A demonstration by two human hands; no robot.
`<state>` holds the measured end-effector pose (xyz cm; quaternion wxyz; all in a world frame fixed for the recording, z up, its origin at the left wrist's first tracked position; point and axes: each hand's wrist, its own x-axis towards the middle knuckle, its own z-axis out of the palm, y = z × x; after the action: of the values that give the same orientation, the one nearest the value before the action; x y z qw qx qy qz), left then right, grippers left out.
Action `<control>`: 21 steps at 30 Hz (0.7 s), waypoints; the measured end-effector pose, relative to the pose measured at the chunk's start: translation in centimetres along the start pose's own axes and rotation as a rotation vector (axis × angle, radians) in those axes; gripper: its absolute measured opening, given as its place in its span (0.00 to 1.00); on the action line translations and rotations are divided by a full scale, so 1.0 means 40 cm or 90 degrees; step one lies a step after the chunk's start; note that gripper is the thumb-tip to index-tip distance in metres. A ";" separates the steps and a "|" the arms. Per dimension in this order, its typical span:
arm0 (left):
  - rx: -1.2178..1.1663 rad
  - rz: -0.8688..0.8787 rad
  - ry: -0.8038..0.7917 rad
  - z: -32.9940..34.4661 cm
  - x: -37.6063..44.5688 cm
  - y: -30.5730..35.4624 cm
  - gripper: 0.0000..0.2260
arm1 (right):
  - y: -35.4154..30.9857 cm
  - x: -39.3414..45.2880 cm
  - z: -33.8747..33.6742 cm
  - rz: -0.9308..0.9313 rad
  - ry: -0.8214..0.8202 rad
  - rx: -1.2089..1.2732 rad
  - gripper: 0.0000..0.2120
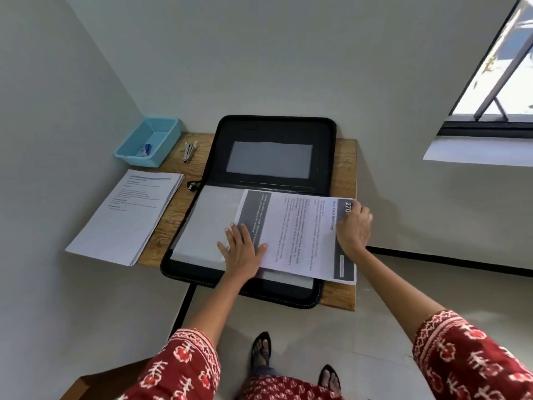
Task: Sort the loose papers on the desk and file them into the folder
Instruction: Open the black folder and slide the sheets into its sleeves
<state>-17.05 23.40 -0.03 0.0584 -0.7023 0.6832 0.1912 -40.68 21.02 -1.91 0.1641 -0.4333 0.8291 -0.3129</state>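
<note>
Two hands are at work on one printed sheet [294, 232]: the left hand [240, 252] lies flat with fingers spread, pressing the sheet's near-left part at about 7 o'clock of the page, and the right hand [353, 223] has its fingers curled over the sheet's right edge at about 3 o'clock, gripping it there (the thumb is hidden, so how it pinches cannot be told). The sheet lies turned sideways between the two hands, across the lower half of one open black zip folder [277, 131], and overhangs the folder's right rim. The folder fills the middle of the wooden table [346, 157], its upper flap leaning back against the wall. At 9 o'clock from the hands one stack of loose papers [127, 217] lies on the table's left edge, hanging past it. At 11 o'clock stands one blue plastic basket [147, 141], and just to its right lies one small stapler [189, 153].
</note>
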 end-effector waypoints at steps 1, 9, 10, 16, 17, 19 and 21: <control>0.016 0.010 0.001 0.007 0.006 -0.007 0.36 | -0.004 0.005 0.007 0.005 0.008 0.006 0.19; 0.053 0.172 0.055 -0.032 0.111 -0.055 0.36 | -0.054 -0.026 0.059 -0.042 0.007 0.011 0.21; 0.052 0.181 0.055 -0.047 0.128 -0.060 0.35 | -0.061 -0.031 0.069 -0.042 0.017 -0.004 0.21; 0.114 0.286 0.017 -0.076 0.185 -0.120 0.34 | -0.097 -0.056 0.115 -0.011 0.115 -0.037 0.15; 0.113 0.299 0.010 -0.069 0.186 -0.124 0.34 | -0.099 -0.060 0.116 0.008 0.138 -0.042 0.13; 0.103 0.320 0.006 -0.056 0.188 -0.130 0.34 | -0.101 -0.075 0.114 0.058 0.173 -0.063 0.11; 0.106 0.334 0.010 -0.055 0.191 -0.133 0.34 | -0.096 -0.082 0.119 0.095 0.178 -0.068 0.11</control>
<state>-11.47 15.81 -1.62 0.0594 -0.4958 0.8554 0.1376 -33.87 20.27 -2.95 0.0470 -0.3307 0.8893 -0.3125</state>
